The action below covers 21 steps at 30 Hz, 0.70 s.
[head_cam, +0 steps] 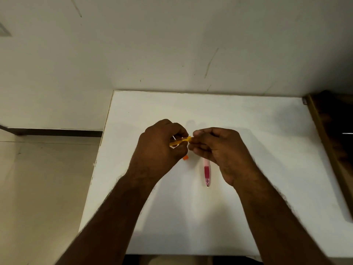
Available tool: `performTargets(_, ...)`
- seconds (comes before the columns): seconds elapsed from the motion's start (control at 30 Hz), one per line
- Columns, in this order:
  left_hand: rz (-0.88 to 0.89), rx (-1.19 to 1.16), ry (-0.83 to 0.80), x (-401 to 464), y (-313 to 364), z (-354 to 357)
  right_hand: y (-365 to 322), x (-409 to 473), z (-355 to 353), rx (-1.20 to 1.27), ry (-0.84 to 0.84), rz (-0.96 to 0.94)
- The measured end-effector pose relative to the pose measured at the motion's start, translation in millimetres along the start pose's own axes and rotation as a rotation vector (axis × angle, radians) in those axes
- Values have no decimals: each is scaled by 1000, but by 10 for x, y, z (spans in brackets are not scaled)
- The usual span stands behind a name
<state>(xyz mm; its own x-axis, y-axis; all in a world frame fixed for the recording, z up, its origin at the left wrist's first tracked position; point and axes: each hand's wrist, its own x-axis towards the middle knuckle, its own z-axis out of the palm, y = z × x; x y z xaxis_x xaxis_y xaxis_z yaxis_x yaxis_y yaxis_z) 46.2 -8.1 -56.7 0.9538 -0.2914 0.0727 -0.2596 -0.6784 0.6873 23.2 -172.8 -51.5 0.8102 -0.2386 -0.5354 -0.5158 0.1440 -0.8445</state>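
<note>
Yellow pen barrel (180, 141) in fingertip grip of left hand (158, 151) and right hand (219, 150), over white table (257, 127).

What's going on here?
A person holds a thin yellow piece above the white table, the left hand gripping one end and the right hand pinching the other. A pink pen lies on the table near the right hand, and a small orange piece sits by the left hand.
</note>
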Motion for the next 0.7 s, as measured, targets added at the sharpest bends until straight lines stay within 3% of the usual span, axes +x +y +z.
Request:
performTargets(0.23, 46, -94, 21, 9, -1, 1, 15, -15, 16, 151, -42, 49)
performTargets(0.47, -36, -395, 90, 20, 15, -8, 31, -22, 26, 374, -110, 122)
performTargets(0.7, -42, -382, 77, 41, -5, -58, 18, -19, 23, 368, -143, 59)
